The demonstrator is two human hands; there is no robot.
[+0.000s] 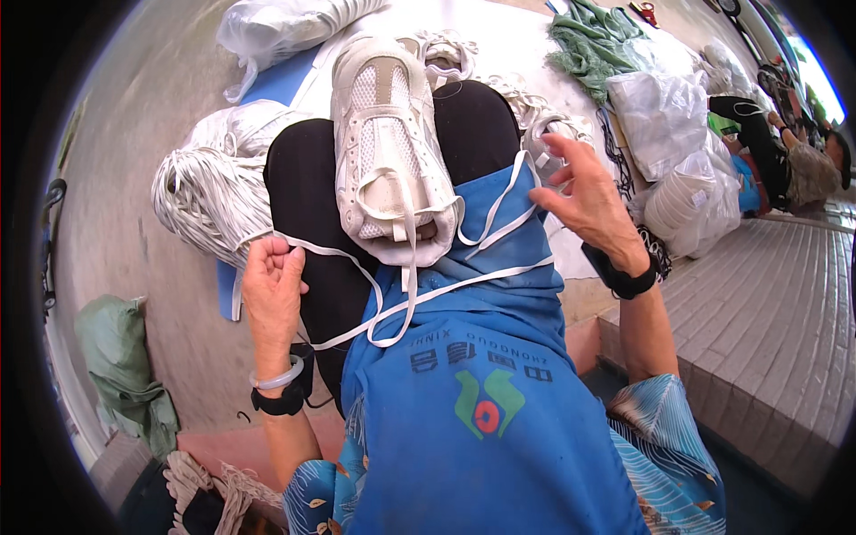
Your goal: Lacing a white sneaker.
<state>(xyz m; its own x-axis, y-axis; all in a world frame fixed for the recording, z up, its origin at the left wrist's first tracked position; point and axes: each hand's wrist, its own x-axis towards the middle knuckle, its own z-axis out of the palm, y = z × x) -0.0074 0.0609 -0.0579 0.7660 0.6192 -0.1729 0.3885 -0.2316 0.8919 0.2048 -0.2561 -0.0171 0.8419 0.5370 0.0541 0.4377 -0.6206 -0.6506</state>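
A white mesh sneaker (379,116) is held between my black-clad knees, its toe pointing away and its heel opening close to me. White shoelace (412,294) trails out of the shoe and loops across my lap. At the left knee, my left hand (274,281) pinches a length of this lace between thumb and fingers. My right hand (588,201) is raised beside the right knee, its thumb and fingers apart. Another stretch of lace (504,227) lies just beside its thumb, over the blue apron (446,446).
A thick bundle of white laces (209,196) lies left of my knee. More white shoes (446,53) sit beyond my knees. Clear plastic bags (660,116), green netting (597,45) and another person (785,160) are at right. A green sack (120,357) stands at left.
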